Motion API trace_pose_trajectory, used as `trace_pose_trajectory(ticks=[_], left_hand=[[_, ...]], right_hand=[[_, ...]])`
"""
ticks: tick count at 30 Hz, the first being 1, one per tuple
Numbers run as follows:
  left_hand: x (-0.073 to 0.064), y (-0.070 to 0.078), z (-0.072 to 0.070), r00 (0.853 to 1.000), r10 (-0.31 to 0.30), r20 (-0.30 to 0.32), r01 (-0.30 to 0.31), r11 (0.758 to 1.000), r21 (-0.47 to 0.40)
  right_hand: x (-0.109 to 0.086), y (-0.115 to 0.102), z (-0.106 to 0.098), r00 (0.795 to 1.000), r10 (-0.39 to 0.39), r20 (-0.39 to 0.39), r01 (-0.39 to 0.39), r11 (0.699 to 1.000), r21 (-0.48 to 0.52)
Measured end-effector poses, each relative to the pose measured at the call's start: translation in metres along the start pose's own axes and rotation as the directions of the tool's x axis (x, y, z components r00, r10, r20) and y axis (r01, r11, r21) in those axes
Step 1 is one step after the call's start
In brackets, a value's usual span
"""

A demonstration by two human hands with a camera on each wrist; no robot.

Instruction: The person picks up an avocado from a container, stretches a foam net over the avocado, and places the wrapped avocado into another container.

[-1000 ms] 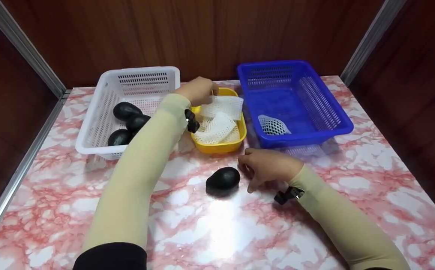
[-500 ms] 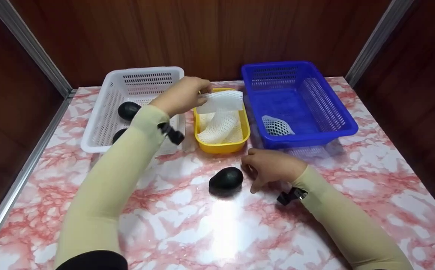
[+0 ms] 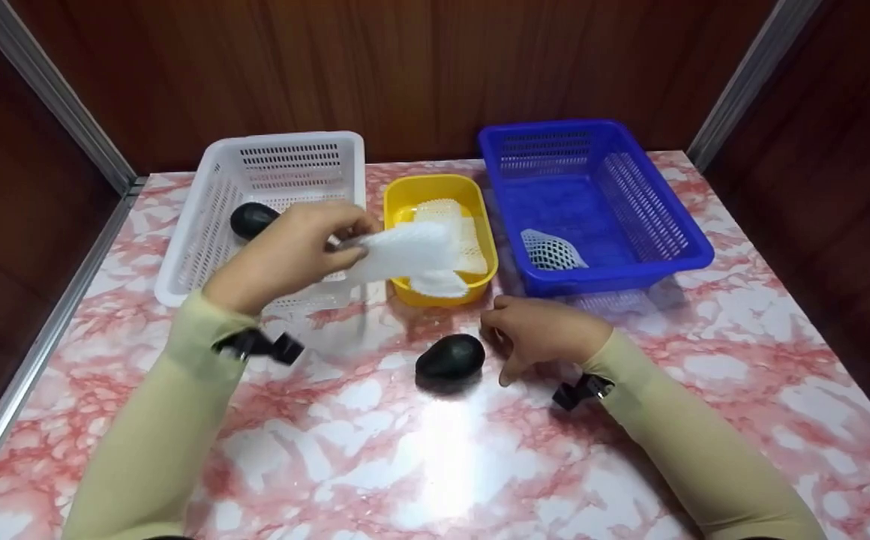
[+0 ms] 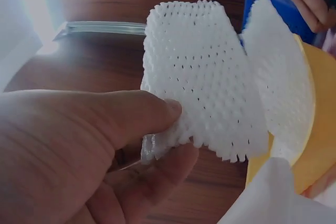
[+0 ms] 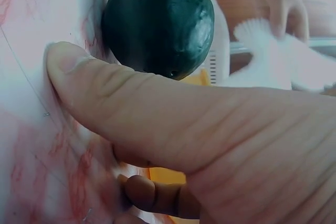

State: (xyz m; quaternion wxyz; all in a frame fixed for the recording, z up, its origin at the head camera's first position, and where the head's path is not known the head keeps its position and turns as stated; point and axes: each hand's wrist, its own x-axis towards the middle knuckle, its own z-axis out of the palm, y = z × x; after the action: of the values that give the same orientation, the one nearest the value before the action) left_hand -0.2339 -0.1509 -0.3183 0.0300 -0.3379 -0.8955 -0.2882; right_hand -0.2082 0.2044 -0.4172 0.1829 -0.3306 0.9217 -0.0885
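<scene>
My left hand pinches a white foam fruit net by one end, between thumb and fingers. The net stretches right, overlapping the yellow basket in the head view. In the left wrist view the netting is flattened, its open mesh edge facing away from the thumb. Another foam net stands out beside the yellow rim there. A dark green avocado lies on the table. Just right of it rests my right hand, fingers loosely curled and holding nothing; its thumb lies close to the avocado.
At the back left, a white basket holds dark avocados, partly hidden by my left arm. A blue basket at the back right contains one netted avocado. More foam nets lie in the yellow basket. Wooden panels enclose the table.
My left hand has pulled a foam net up from the yellow basket and drawn it left and toward me. The right hand and the avocado on the table stay in place.
</scene>
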Motion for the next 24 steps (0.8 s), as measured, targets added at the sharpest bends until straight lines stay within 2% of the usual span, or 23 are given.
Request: trace_pose_trajectory(ticks=[3, 8, 10, 13, 17, 19, 21, 24], left_hand=[[-0.018, 0.003, 0.0, 1.0, -0.001, -0.025, 0.001, 1.0, 0.005], [-0.039, 0.007, -0.001, 0.997, 0.024, -0.071, -0.021, 0.999, 0.04], [-0.047, 0.009, -0.002, 0.998, 0.017, -0.065, -0.013, 0.998, 0.058], [-0.06, 0.01, -0.005, 0.999, 0.035, -0.031, -0.032, 0.995, 0.089], [-0.071, 0.006, -0.007, 0.996, 0.069, 0.057, -0.075, 0.991, 0.108], [-0.076, 0.001, -0.006, 0.991, 0.037, 0.129, -0.05, 0.994, 0.098], [-0.08, -0.004, -0.001, 0.977, -0.011, 0.214, -0.011, 0.995, 0.102], [-0.083, -0.014, 0.01, 0.942, -0.089, 0.324, 0.052, 0.991, 0.123]], right_hand=[[0.0, 0.001, 0.001, 1.0, -0.002, -0.002, 0.002, 1.0, 0.0], [0.0, 0.001, 0.002, 1.0, 0.006, -0.008, -0.006, 1.0, -0.005], [0.0, 0.001, 0.003, 1.0, 0.006, -0.012, -0.006, 1.0, -0.003], [0.0, 0.0, 0.003, 1.0, 0.001, -0.014, -0.001, 1.0, -0.001], [0.001, 0.001, 0.003, 1.0, 0.005, -0.01, -0.005, 1.0, -0.001], [0.001, 0.002, 0.002, 1.0, 0.009, -0.005, -0.009, 1.0, 0.0], [0.002, 0.002, 0.002, 1.0, 0.011, 0.001, -0.011, 1.0, 0.003], [0.002, 0.001, 0.002, 1.0, 0.014, 0.01, -0.014, 1.0, 0.005]])
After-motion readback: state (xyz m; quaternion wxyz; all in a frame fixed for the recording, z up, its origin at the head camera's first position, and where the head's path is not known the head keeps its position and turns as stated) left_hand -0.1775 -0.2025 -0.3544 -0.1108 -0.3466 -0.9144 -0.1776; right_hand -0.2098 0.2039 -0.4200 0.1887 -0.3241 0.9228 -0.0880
